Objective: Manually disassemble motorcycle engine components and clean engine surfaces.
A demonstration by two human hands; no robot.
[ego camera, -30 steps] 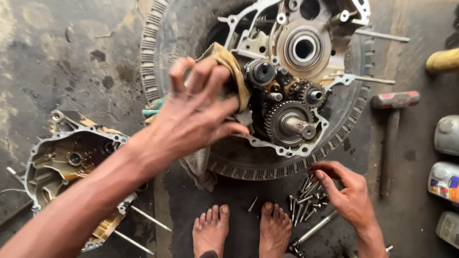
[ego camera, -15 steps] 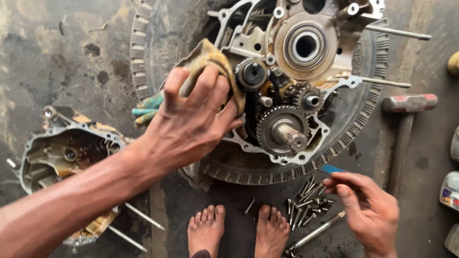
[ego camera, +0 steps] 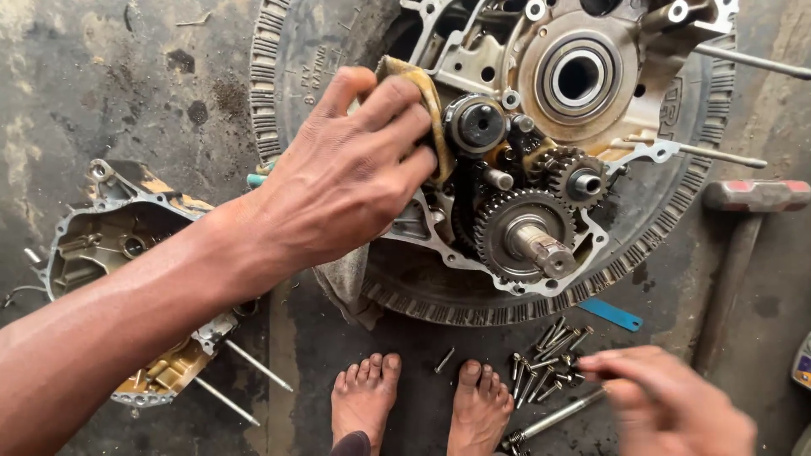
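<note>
Two hands are in view, the left hand point(ego camera: 342, 181) and the right hand point(ego camera: 676, 405), and two bare feet point(ego camera: 365, 397). One tyre point(ego camera: 296, 51) carries one engine case point(ego camera: 583, 93) with two toothed gears point(ego camera: 524, 232) showing. One yellowed rag point(ego camera: 418, 89), one second case half point(ego camera: 127, 253), one hammer point(ego camera: 748, 211), one blue strip point(ego camera: 610, 314), and a heap of bolts point(ego camera: 545, 359) (too jumbled to count).

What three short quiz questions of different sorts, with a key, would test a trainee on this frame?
1. True or false: the left hand presses a yellowish rag against the engine case.
2. Which thing lies nearest the right hand? A) the hammer B) the pile of bolts C) the loose case cover
3. What does the engine case rest on?

Key: 1 true. 2 B. 3 a tyre lying flat on the floor.
</note>
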